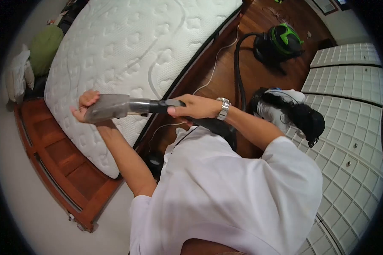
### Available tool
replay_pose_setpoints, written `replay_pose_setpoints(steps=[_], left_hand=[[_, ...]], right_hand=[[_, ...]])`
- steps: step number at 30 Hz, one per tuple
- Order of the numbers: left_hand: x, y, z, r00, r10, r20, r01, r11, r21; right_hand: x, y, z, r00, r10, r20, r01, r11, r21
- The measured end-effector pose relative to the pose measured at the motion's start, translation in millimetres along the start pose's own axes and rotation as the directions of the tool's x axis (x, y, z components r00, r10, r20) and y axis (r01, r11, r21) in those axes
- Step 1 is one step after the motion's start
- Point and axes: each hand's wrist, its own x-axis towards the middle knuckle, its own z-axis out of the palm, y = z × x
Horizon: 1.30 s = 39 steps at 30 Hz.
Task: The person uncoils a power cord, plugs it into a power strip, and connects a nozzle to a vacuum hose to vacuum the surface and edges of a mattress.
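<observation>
A clear grey vacuum nozzle (pixel 108 107) is held across the front of my body, above the mattress. My right hand (pixel 196 106), with a silver watch on the wrist, is closed around the black handle (pixel 159 106) behind it. At the nozzle's wide end, my left hand (pixel 88 102) touches it with curled fingers, while the nozzle hides part of the palm. The black hose (pixel 239 63) runs to a black and green vacuum cleaner (pixel 283 42) on the wooden floor.
A bare white mattress (pixel 115 46) lies on the bed, beside a brown wooden headboard (pixel 68 165). White panelled drawers (pixel 348 119) stand at the right, with a black cap (pixel 308 121) and bags near them. A white cord (pixel 217 59) trails over the floor. A green pillow (pixel 46 49) is at the left.
</observation>
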Motion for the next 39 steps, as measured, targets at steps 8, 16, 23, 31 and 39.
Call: replay_pose_setpoints(steps=[8,16,23,31,39], left_hand=[[-54,-31,91,0.607,-0.041,-0.794,0.108,0.994,0.032],[-62,-102,170,0.568,-0.265,-0.779,0.41,0.912,-0.011],[-75,-77,181,0.675,-0.168,-0.718,0.428,0.882,0.197],[-96,54,162,0.799,-0.267,-0.539,0.337,0.941,0.033],[-84,233,162,0.925,-0.272,-0.267,0.312,0.942,0.124]], right_hand=[[58,-6,10,0.939,-0.225,-0.26,0.067,0.862,-0.503],[114,-7,21,0.994,-0.042,-0.102,-0.019,0.847,-0.531],[75,21,42,0.915,-0.138,-0.378,0.179,0.981,0.076],[19,128,-18,0.144,-0.187,-0.972,-0.601,0.764,-0.236],[29,297,-58,0.415,0.717,-0.56,-0.162,0.664,0.73]])
